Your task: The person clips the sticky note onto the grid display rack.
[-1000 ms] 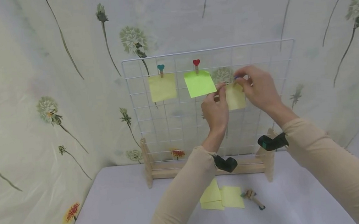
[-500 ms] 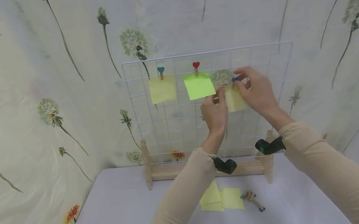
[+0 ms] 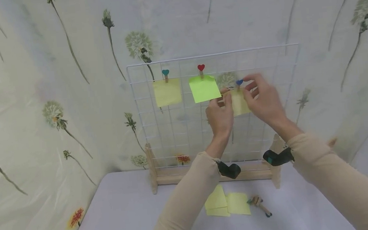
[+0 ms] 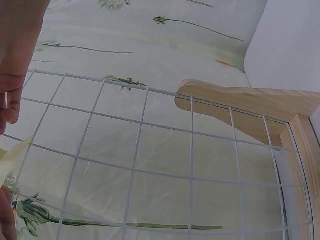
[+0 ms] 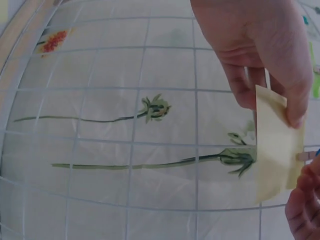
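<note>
My left hand (image 3: 220, 116) pinches the left edge of a pale yellow sticky note (image 3: 239, 102), with the thumb on its face in the right wrist view. A small wooden clothespin with a blue heart (image 3: 239, 82) sits at the note's top edge, upright against the wire grid (image 3: 185, 129). My right hand (image 3: 264, 98) is just right of the note, slightly blurred, its index fingertip beside the blue heart and its thumb near the note's right edge. In the left wrist view, the right hand (image 4: 15, 65) shows at the upper left, apart from the note (image 4: 7, 160).
Left on the grid hang a yellow note (image 3: 167, 94) under a teal heart clothespin (image 3: 165, 74) and a bright green note (image 3: 205, 90) under a red one (image 3: 201, 69). Below, the table bears several yellow notes (image 3: 238, 204) and loose clothespins (image 3: 259, 205). Wooden feet (image 3: 275, 165) hold the grid.
The right fingers have come off the blue heart clothespin and shifted slightly right and down; the heart now shows fully. The left hand has stayed at the note's edge.
</note>
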### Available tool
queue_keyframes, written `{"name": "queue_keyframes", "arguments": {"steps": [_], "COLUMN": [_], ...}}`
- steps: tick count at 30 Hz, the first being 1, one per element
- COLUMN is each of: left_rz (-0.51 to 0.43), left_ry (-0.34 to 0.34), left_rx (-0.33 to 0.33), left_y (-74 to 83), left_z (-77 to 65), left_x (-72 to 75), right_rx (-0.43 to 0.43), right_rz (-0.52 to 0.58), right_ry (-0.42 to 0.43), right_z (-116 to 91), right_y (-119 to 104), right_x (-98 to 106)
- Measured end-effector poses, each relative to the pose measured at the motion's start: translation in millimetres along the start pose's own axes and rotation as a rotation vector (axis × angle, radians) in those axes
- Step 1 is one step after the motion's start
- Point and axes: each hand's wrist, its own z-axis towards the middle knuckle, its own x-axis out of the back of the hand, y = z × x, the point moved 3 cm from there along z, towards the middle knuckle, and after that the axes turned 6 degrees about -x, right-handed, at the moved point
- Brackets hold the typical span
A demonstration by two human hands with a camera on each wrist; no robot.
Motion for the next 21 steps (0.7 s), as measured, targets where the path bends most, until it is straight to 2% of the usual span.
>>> {"name": "queue_keyframes", "arguments": {"steps": [8,14,21], "left_rz": [0.023,0.027,0.06], "left_ry": [-0.011,-0.037,-0.051], "left_rx": [0.019,0.028,0.001], "left_y": [-1.2,-1.3,-2.0], "left_z": [1.5,0.9,-2.3], "left_x": [1.8,2.3,4.7], "right_rx": [-0.005,-0.02,0.0], "right_rz": [0.03,0.048,0.033], "right_ry": [0.013,-0.014,-0.005], "right_z": [-13,-25,-35], "right_y": [9,14,22], "right_x": [-2,-5,-10]}}
